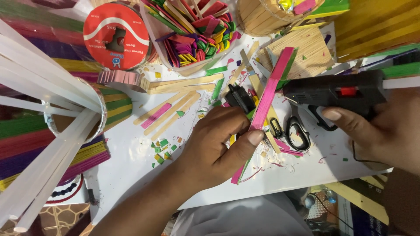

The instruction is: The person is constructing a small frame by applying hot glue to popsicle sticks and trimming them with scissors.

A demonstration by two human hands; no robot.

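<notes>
left hand pinches pink stick

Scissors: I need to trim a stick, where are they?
In the head view the scissors lie on the white board, right of centre, between the left hand and right hand, under the glue gun.

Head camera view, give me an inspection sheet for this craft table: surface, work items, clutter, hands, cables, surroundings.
Surface: white board, littered with coloured stick offcuts.
Job's things: pink craft stick under the left thumb; black glue gun.
Clutter: scissors, tub of coloured sticks, red tape roll, bundle of glue sticks.
Grippers: left hand presses the pink craft stick; right hand grips the glue gun.
Cables: thin dark wire by the right hand.
Surroundings: wooden stick-built pieces at the far edge.
</notes>
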